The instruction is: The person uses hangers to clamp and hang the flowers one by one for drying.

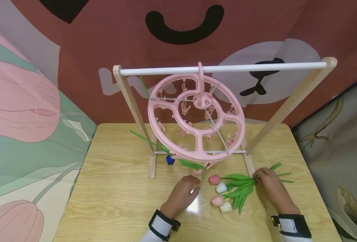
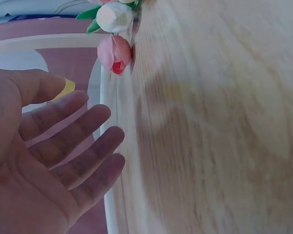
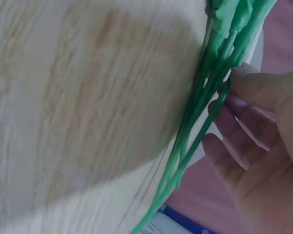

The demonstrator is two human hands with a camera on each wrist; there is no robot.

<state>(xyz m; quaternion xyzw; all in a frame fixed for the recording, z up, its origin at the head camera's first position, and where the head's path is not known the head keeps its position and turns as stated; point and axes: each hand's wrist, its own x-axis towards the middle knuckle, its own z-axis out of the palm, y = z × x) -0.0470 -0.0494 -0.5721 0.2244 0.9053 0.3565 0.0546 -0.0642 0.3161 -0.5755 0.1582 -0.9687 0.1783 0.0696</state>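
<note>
A bunch of artificial tulips (image 1: 241,190) with pink, white and cream heads lies on the table at the right. My right hand (image 1: 269,185) is at their green stems (image 3: 198,112); in the right wrist view thumb and fingertips pinch a stem. Left of the flower heads, my left hand (image 1: 182,195) hovers low over the table, fingers relaxed and holding nothing. Ahead of it hangs a round pink clip hanger (image 1: 197,156). A blue flower (image 1: 170,160) and a pink one (image 1: 198,172), partly hidden, are at its near rim.
A wooden stand (image 1: 290,104) with a white top bar (image 1: 272,67) carries the hanger, and its feet rest on the wooden table (image 1: 115,201). Small pink clips (image 1: 185,108) dangle under the rings. A printed cloth (image 1: 121,33) hangs behind the table.
</note>
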